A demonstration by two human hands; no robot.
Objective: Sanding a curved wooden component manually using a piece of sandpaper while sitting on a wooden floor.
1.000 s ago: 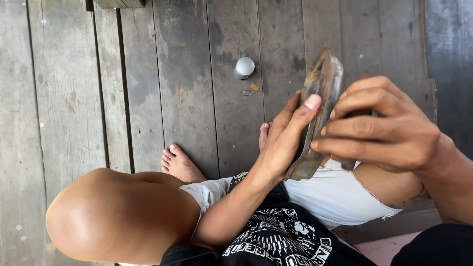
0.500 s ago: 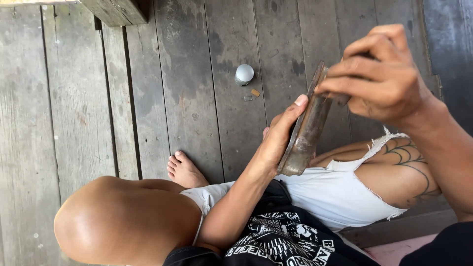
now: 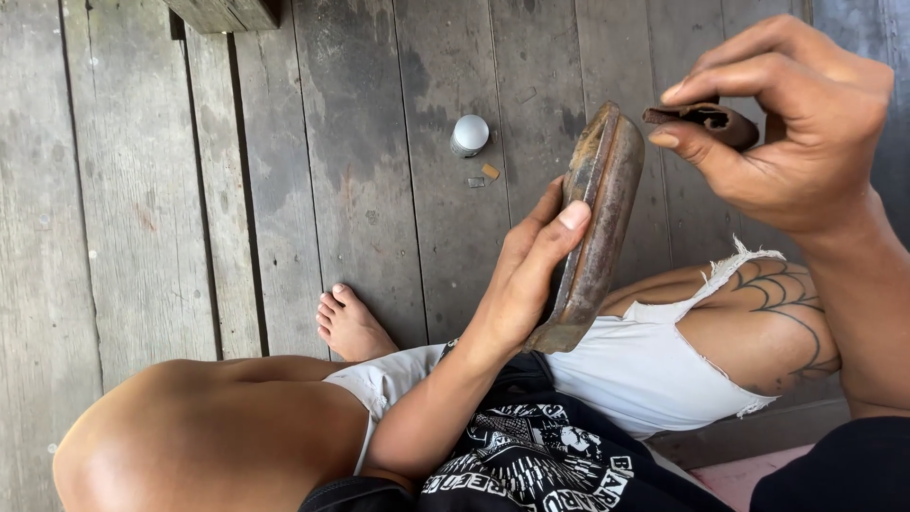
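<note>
My left hand grips a long, curved, rusty brown piece, held upright on its edge above my lap. My right hand is raised at the upper right, apart from that piece. Its thumb and fingers pinch a small dark brown curled strip, which sits just right of the long piece's top end. My bare knees, white shorts and a dark printed shirt fill the lower part of the view.
I sit on a worn grey plank floor. A small silver-capped round container stands on the boards ahead, with small bits beside it. My bare foot rests on the planks. A wooden block's corner shows at top.
My right hand lifted off the long rusty piece and moved up and right, taking the small curled strip with it. My left hand kept its grip; the view shifted slightly.
</note>
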